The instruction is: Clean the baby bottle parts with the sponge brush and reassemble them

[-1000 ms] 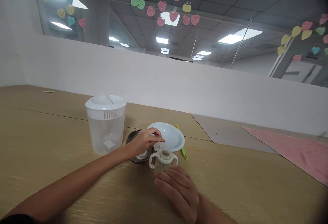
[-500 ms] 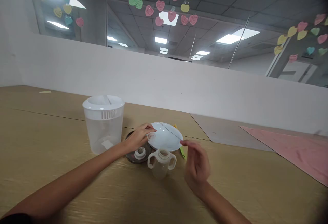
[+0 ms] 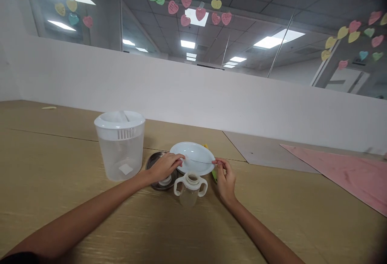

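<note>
By the white bowl (image 3: 193, 150), left fingers (image 3: 179, 157) and right fingers (image 3: 220, 162) pinch a thin strand (image 3: 198, 161).

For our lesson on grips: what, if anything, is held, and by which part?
A thin strand: the right hand pinches its right end, the left hand apparently its left end.

Nearest you, bare worktop (image 3: 169, 231) lies open between your forearms, up to the translucent two-handled plastic cup (image 3: 188, 197), which blocks a straight reach to the round glossy white dish (image 3: 190, 148) just behind it. A thin dark strand (image 3: 199, 161) bars the gap between your left hand (image 3: 166, 167) and right hand (image 3: 226, 180). The tall translucent white-rimmed plastic bucket (image 3: 120, 149) obstructs passage toward the far left corner. Rightward, you have low, open room toward the flat pink sheet (image 3: 341, 173).
</note>
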Demonstrator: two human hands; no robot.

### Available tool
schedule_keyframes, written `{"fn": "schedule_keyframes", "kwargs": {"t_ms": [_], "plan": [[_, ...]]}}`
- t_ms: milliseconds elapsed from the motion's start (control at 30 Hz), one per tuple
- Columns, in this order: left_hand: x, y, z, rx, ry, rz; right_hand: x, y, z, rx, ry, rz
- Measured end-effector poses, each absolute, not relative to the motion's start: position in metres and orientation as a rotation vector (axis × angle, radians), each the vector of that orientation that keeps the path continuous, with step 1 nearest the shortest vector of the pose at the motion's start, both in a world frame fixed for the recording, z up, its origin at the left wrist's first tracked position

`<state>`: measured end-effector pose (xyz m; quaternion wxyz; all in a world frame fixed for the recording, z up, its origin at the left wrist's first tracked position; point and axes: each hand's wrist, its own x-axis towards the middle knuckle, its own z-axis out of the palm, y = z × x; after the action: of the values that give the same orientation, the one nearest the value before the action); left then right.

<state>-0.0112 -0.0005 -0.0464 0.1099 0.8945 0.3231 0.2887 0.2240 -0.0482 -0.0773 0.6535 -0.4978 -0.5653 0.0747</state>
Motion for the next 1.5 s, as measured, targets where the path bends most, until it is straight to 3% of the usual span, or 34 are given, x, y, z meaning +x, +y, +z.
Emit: {"fn": "schedule_keyframes", "kwargs": {"t_ms": [400, 867, 1300, 1500], "plan": [[-0.008, 0.000, -0.040, 2.512, 0.871, 0.805, 0.225, -0.042, -0.091, -1.205, -1.425, 0.336], [-0.002, -0.047, 0.009, 1.699, 0.556, 1.314, 0.225, -0.041, -0.091, -1.229, -1.507, 0.354], [0.001, -0.068, 0.012, 1.727, 0.582, 1.191, 0.225, -0.042, -0.090, -1.223, -1.529, 0.320], [-0.006, -0.064, 0.005, 2.286, 0.625, 0.834, 0.223, -0.045, -0.088, -1.207, -1.561, 0.299]]}}
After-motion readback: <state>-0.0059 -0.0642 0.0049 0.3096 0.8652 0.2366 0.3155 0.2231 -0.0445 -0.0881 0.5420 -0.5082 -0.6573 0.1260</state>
